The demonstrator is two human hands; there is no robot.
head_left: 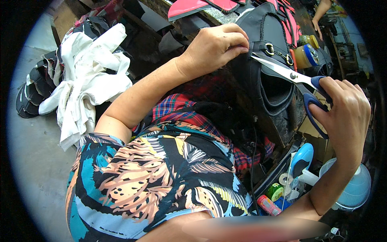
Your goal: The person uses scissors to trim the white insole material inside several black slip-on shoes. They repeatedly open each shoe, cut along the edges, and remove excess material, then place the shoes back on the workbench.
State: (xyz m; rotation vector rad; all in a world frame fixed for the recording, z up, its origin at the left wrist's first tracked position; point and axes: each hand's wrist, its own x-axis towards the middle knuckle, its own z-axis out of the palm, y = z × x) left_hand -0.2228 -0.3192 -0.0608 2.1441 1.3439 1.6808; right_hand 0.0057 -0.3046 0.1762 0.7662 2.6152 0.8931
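Note:
My right hand (342, 107) grips a pair of scissors (296, 76) by its dark blue handles. The blades are parted, and their tips point left toward my left hand. That left hand (219, 44) is closed in a pinch beside the black item, and whatever lies between its fingertips is too small to make out. Below the blades is a black leather piece (258, 32) that looks like a shoe upper, with a braided seam, straps, metal rings and a padded opening. It rests at the edge of the dark workbench.
Pink and black cut pieces (189, 8) lie farther back on the bench. Lidded jars (306, 55) stand at right, near another person's arm (322, 14). White cloth (88, 72) covers black pieces at left. Tape rolls (275, 191) and a blue fan (350, 187) sit lower right.

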